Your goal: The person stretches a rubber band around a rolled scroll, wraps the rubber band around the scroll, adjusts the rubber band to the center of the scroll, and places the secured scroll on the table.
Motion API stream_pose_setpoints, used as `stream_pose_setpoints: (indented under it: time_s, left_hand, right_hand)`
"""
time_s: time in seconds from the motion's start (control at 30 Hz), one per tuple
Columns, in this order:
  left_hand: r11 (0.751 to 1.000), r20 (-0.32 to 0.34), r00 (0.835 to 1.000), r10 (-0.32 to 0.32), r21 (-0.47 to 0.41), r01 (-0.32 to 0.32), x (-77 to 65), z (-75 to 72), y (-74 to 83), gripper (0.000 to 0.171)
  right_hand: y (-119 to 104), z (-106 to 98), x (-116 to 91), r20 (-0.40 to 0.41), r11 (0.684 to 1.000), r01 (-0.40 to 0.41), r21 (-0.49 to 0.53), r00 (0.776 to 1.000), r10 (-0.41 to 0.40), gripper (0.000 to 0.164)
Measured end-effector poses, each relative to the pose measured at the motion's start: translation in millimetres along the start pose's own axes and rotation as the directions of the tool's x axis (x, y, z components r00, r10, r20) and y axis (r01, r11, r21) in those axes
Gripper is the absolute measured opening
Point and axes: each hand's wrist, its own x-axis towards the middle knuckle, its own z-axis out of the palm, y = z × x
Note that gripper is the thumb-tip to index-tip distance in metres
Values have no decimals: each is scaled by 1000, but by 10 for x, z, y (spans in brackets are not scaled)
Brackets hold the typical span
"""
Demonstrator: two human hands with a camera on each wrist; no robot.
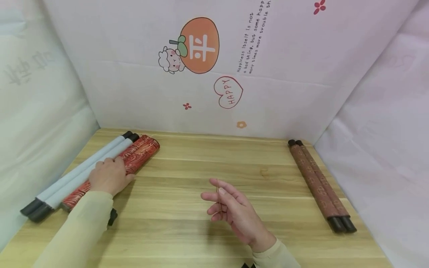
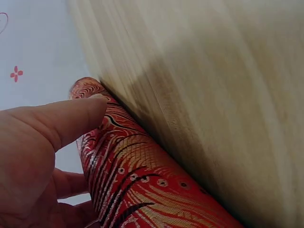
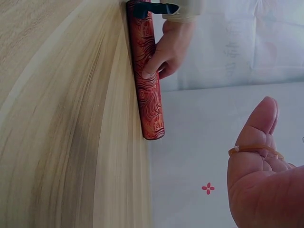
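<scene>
A red patterned scroll (image 1: pixel 142 154), made of two rolls side by side, lies slanted at the left of the wooden table. My left hand (image 1: pixel 108 175) grips it near its middle. In the left wrist view the thumb (image 2: pixel 78 116) lies along one side of the scroll, with other fingers at the opposite side, partly hidden. Over the table's middle I hold up my right hand (image 1: pixel 239 212), its fingers loosely extended and spread. A thin tan rubber band (image 3: pixel 244 148) loops round those fingers; the thumb appears close to it in the head view.
Two pale blue rolls (image 1: pixel 85 165) with black ends lie just left of the red scroll. Two brown patterned rolls (image 1: pixel 316 178) with black ends lie along the right side. White printed cloth (image 1: pixel 140 93) stands behind the wooden table (image 1: pixel 187 163) and at both sides.
</scene>
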Motion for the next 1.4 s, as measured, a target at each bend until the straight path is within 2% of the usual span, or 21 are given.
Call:
stream_pose_setpoints:
  time_s: [0.37, 0.67, 0.83, 1.03, 1.23, 1.4]
  left_hand:
    - [999, 23, 999, -45, -8, 45, 115, 34, -27, 88]
    - [1000, 28, 1000, -14, 4, 13, 149, 45, -104, 87]
    - [1000, 92, 996, -16, 27, 13, 158, 2, -136, 85]
    - [999, 191, 981, -37, 23, 33, 178, -55, -131, 89]
    - [999, 208, 978, -15, 36, 8, 206, -70, -105, 92]
    - [999, 220, 975, -31, 22, 27, 222, -51, -78, 99]
  right_hand:
    - [3, -12, -13, -11, 1000, -1, 1, 1000, 1, 56]
    - [-1, -12, 5, -6, 1000, 6, 2, 1000, -6, 56]
    - [-11, -13, 13, -1, 1000, 8, 2, 1000, -8, 57]
    - [-17, -26, 25, -6, 1000, 8, 8, 1000, -8, 58]
    - [-12, -40, 33, -6, 1000, 17, 10, 1000, -17, 57]
    - [-6, -44, 33, -4, 1000, 19, 9, 1000, -19, 56]
